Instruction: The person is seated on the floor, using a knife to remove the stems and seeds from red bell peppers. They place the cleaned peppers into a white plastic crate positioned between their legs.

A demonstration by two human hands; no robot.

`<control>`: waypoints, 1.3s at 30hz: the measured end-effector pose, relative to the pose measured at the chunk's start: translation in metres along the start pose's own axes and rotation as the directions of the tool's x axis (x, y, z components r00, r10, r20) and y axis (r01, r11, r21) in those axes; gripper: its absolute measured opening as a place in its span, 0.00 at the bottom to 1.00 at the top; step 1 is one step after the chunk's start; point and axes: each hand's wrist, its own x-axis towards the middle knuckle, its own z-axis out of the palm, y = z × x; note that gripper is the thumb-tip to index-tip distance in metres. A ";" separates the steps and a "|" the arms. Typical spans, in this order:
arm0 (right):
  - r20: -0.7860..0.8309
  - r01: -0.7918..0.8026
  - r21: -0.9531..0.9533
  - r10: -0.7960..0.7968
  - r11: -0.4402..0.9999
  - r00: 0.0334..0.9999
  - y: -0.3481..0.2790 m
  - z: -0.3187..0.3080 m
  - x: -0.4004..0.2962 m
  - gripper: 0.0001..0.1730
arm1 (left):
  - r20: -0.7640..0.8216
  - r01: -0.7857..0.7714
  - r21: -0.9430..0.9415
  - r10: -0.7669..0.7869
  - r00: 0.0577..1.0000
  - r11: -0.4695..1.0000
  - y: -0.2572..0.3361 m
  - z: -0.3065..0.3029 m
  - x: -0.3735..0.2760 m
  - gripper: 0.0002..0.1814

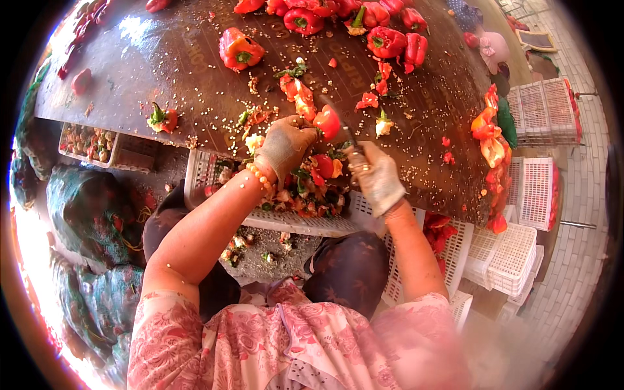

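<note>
My gloved left hand [287, 144] grips a piece of red bell pepper [326, 122] above the front edge of the brown table [419, 161]. In my gloved right hand [375, 175] is a knife [348, 134], its blade pointing up and away beside the pepper piece. Just beyond my left hand lies a torn strip of pepper flesh [302, 100]. Below both hands, a white plastic crate [292, 223] over my lap holds pepper cores, stems and scraps [297, 195]. A whole red bell pepper [241, 48] sits farther off on the table.
Several whole peppers [304, 20] are heaped at the table's far side. Cut pepper pieces [487, 131] line its right edge; seeds litter the top. White crates [512, 258] stand at right, green mesh sacks [90, 209] at left. Another person's pink hat [492, 48] shows at upper right.
</note>
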 end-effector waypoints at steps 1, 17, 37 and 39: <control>0.032 -0.003 -0.116 0.007 0.993 0.999 -0.008 0.006 0.000 0.10 | 0.020 -0.141 0.183 0.140 0.990 0.973 -0.008 -0.003 0.002 0.08; -0.197 0.049 -0.411 -0.142 0.910 0.970 0.052 -0.034 -0.024 0.10 | 0.117 0.105 -0.601 -0.043 0.992 0.793 0.046 -0.027 -0.039 0.04; -0.087 -0.164 -0.469 0.139 0.868 0.986 0.008 -0.048 0.189 0.25 | 0.069 0.011 0.777 -0.102 0.992 0.629 0.049 -0.064 -0.066 0.16; 0.003 -0.208 0.321 0.219 0.924 0.976 0.012 -0.054 0.170 0.21 | 0.037 0.023 0.702 -0.068 0.997 0.712 0.052 -0.058 -0.066 0.16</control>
